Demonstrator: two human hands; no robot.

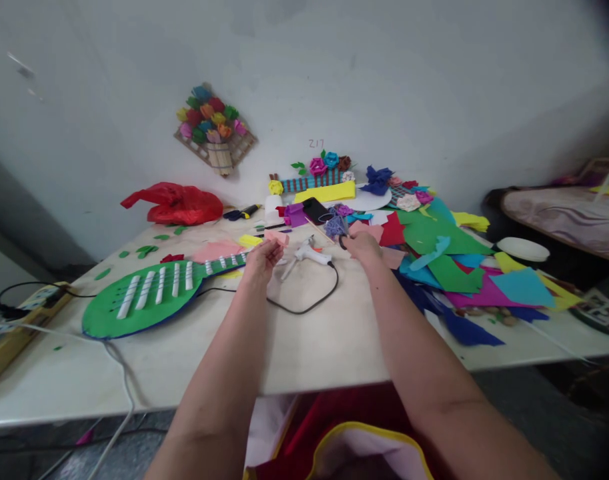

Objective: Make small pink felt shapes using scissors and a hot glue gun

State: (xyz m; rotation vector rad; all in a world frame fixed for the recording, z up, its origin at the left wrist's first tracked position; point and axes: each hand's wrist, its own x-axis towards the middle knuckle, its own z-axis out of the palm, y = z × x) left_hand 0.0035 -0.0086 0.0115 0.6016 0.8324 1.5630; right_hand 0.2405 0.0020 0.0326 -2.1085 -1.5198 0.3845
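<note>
A pale wall (384, 80) closes the room behind the white counter (324, 353), whose near edge passes beneath my forearms. On the right side of the counter lies a heap of coloured paper (454, 273), with loose sheets overlapping in layers. At left, a green guitar-shaped piece (151, 297) lies flat, its neck directed toward my left hand (267, 257). Above, a hanging of paper flowers (214, 133) is mounted on the wall; below it, a red bag (187, 205) rests at the far side of the counter. A white glue gun (317, 256) lies between my hands, its long axis running roughly left to right. Its corded end faces my right hand (361, 243), the nearer of the two to that end, and the black cord (304, 312) loops toward me. A dark phone (317, 211) rests beyond it. My left hand pinches a pale pink slip (277, 237) at the fingertips, just left of the glue gun. At my right fingertips shows a dark loop (342, 241), possibly a scissor handle; I cannot tell how the fingers close on it.
</note>
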